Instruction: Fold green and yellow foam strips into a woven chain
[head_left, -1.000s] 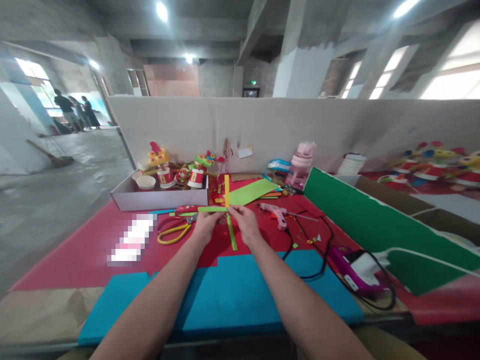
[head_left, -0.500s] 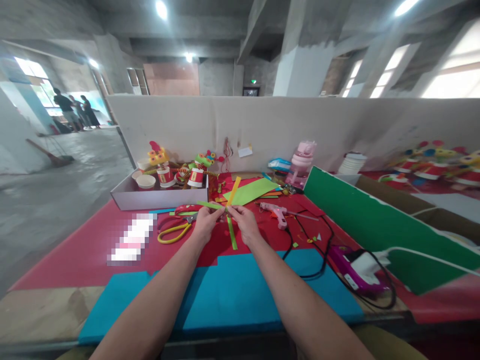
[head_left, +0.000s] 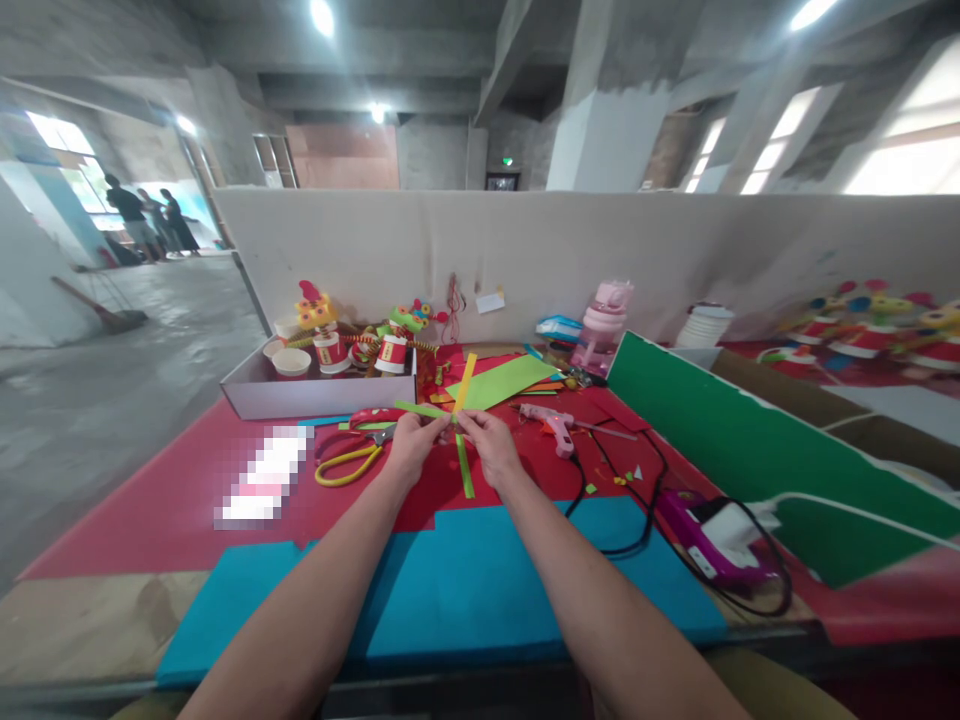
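My left hand (head_left: 414,442) and my right hand (head_left: 486,440) meet over the red table cover (head_left: 150,500), both pinching crossed paper strips between thumb and fingers. A yellow strip (head_left: 466,382) points up and away from the crossing. One green strip (head_left: 465,468) hangs toward me, and another green strip (head_left: 418,409) sticks out to the left over my left hand. The exact joint is hidden by my fingertips. Left of my left hand lie yellow-handled scissors (head_left: 349,468). A pink glue gun (head_left: 553,428) rests right of my right hand.
Blue sheets (head_left: 465,590) cover the near edge. Behind my hands lies green paper (head_left: 506,382). A white box (head_left: 322,398) with paper-cup figures stands back left. At right are a green-sided box (head_left: 750,460), a purple power strip (head_left: 712,545) and black cables. People stand far left.
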